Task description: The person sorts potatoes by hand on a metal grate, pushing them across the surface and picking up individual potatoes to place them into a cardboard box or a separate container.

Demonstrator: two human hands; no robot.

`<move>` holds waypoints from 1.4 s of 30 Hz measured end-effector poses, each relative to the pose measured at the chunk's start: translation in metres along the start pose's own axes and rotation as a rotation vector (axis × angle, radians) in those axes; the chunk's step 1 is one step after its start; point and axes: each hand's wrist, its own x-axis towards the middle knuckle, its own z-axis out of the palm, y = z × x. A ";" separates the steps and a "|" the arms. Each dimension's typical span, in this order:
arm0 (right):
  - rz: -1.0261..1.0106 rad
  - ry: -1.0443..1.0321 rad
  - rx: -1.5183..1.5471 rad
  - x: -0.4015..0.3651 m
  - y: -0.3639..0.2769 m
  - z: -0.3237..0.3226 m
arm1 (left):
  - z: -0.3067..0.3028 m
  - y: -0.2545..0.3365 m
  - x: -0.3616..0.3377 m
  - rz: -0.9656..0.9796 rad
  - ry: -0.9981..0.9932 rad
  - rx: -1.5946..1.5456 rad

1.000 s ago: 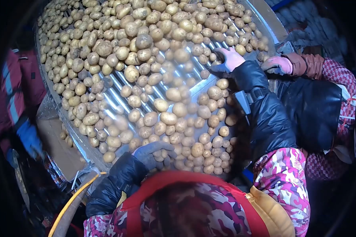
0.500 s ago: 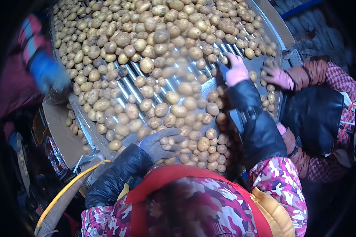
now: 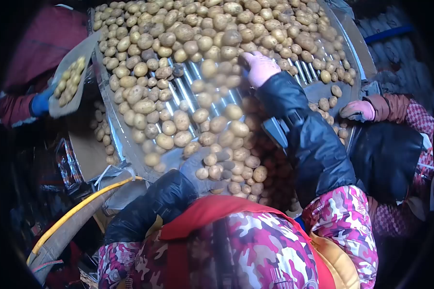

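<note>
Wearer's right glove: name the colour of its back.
Pink; the right glove shows best in the head view.

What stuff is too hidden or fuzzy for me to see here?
All in the head view:
- Right hand: its own back hides whether it holds anything.
- Left hand: blur hides whether it grips any potatoes.
- Metal bars: potatoes cover many parts.
- Potato pile: the top edge cuts off its far end.
</note>
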 end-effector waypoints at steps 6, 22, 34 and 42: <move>0.103 -0.184 -0.080 0.017 0.007 0.004 | 0.001 -0.006 -0.009 0.039 -0.093 -0.079; 0.293 0.139 1.196 -0.119 -0.034 -0.012 | -0.015 -0.011 -0.018 0.301 -0.110 -0.228; -0.212 -0.023 0.036 -0.082 -0.059 0.034 | 0.014 -0.004 -0.033 0.297 0.115 -0.114; -0.044 -0.120 -0.162 -0.048 -0.092 0.054 | -0.021 -0.012 -0.039 0.386 0.212 0.024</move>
